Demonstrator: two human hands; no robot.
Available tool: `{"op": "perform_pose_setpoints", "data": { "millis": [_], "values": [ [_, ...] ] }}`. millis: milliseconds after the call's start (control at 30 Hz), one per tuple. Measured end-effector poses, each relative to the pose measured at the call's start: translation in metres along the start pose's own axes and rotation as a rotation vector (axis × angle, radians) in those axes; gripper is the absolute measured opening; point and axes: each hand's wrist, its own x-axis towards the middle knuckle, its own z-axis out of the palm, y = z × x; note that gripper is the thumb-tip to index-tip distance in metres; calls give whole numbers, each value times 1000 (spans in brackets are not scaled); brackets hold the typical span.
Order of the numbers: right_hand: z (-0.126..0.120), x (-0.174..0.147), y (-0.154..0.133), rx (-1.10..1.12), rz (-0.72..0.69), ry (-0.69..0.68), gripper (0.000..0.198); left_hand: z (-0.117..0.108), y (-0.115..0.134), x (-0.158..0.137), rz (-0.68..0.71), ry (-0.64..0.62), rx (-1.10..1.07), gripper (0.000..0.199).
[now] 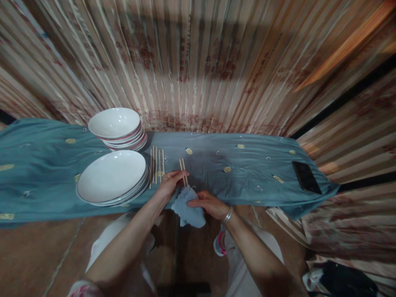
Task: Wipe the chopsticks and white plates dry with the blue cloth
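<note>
Two wooden chopsticks (182, 165) point away from me, pinched in my left hand (170, 181) over the front part of the table. A light blue cloth (189, 210) hangs from my right hand (210, 203), which wears a silver bangle. The cloth covers the near ends of the chopsticks, so those ends are hidden. Left of my left hand, several more chopsticks (156, 165) lie side by side on the tablecloth. Beyond them are a stack of white plates (111, 177) and, behind it, a stack of white bowls (116, 123) with reddish rims.
A teal tablecloth (210, 181) with yellow motifs covers the narrow table. Near its right end lies a black phone (306, 176). A pleated, patterned curtain (198, 62) hangs right behind the table. A dark bag-like thing (346, 280) is on the floor at lower right.
</note>
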Motion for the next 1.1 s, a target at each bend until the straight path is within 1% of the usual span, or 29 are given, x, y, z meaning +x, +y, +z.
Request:
{"op": "perform_pose_setpoints", "data": {
  "millis": [167, 300, 467, 567, 700, 767, 900, 1000, 1100],
  "values": [
    [1, -4, 0, -11, 25, -45, 36, -2, 1, 3, 4, 6, -51, 30],
    [1, -2, 1, 3, 19, -26, 35, -1, -1, 2, -10, -26, -51, 29],
    [-1, 2, 1, 53, -22, 37, 36, 4, -4, -2, -78, -81, -53, 31],
    [-3, 5, 1, 74, -48, 87, 34, 6, -5, -4, -105, -79, -25, 31],
    [-7, 9, 2, 114, -67, 187, 33, 11, -8, -6, -90, -72, 6, 31],
    [-7, 10, 2, 126, -76, 208, 33, 12, -10, -6, -71, -58, -5, 32],
    [-4, 9, 0, 120, -79, 187, 35, 11, -11, -5, -61, -2, -24, 34],
    [-1, 6, 0, 92, -46, 127, 37, 7, -8, -4, -58, 2, -18, 33],
    [0, 4, 1, 56, -10, 64, 39, 3, -5, 0, -8, 42, -47, 33]
  ]
}}
